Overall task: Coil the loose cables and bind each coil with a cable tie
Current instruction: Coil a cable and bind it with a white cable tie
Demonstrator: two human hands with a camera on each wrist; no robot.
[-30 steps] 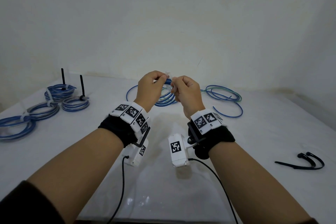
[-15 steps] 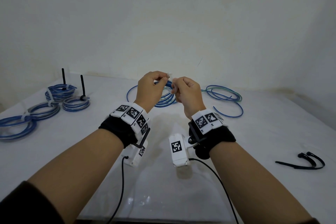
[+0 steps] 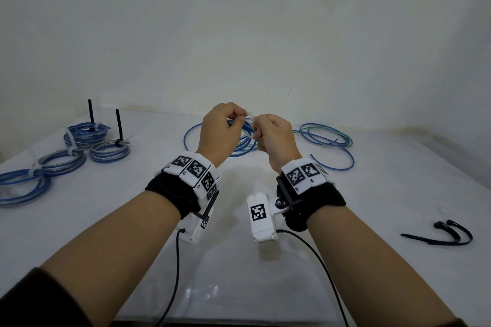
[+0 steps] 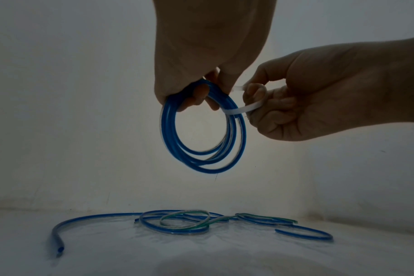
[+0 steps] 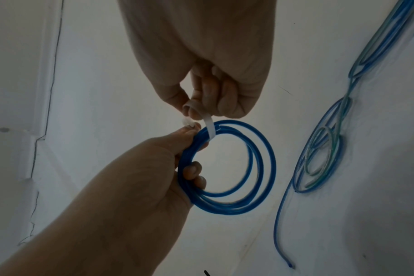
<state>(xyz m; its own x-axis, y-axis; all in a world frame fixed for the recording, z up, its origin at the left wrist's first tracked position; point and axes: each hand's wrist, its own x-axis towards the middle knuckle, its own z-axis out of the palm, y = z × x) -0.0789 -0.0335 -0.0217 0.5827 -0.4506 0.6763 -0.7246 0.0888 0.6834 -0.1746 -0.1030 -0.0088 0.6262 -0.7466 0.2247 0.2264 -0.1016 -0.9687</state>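
Both hands were raised above the bench (image 3: pixel 372 194), close together, with a blue coil (image 4: pixel 202 128) hanging between them. The left hand (image 3: pixel 218 133) gripped the coil at its upper edge, fingers curled through the loops and thumb pressing from outside. A white tie (image 4: pixel 240 109) wrapped across the coil's strands just beside those fingers. The right hand (image 3: pixel 275 138) was curled round the tie, pinching its strap between thumb and forefinger, so that the strap looped over a fingertip and ran down to the coil. In the right wrist view the tie's small head (image 5: pixel 186 122) sat at the left hand's fingertips, touching them. The coil hung clear of the bench, below and between the two hands.

On the bench behind the hands lay loose cables (image 3: pixel 326 138), blue with some green, spread in open loops. At the far left lay four bound coils (image 3: pixel 85 135), touching or near one another; two carried white ties and two had black tie tails standing upright. Near the right edge, well apart from the hands, lay black ties (image 3: pixel 449 233).
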